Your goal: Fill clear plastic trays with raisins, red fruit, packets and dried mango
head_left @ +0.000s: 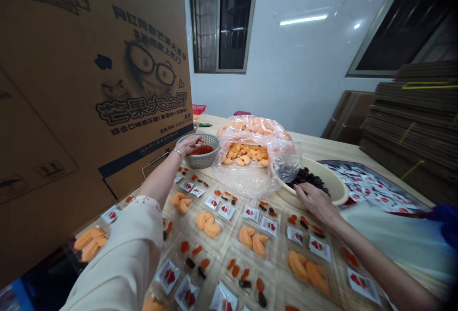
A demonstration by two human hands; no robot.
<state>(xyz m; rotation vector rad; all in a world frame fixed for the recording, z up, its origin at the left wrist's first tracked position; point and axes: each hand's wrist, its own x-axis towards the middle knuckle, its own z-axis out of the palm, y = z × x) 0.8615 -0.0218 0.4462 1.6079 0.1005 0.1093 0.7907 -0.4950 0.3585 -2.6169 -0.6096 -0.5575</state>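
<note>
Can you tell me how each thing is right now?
Left hand: reaching into red fruit pieces.
Grey basket: holding the red fruit pieces.
Right hand: touching dark dried fruit.
Cream bowl: partly filled.
Plastic bag: open, orange slices inside.
Cardboard box: standing upright.

Head-worn view, facing forward and down, above left hand (189, 145), right hand (315, 201)

The left hand (189, 145) and right hand (315, 203) are bare. A thin metallic bangle (178, 152) circles the left wrist. The left arm is covered to mid-forearm by a loose cream sleeve (123, 253) of soft, creased cloth, its wide cuff (148, 203) lightly puckered along the edge. The right forearm (379, 253) shows bare down to the lower edge of the view.
</note>
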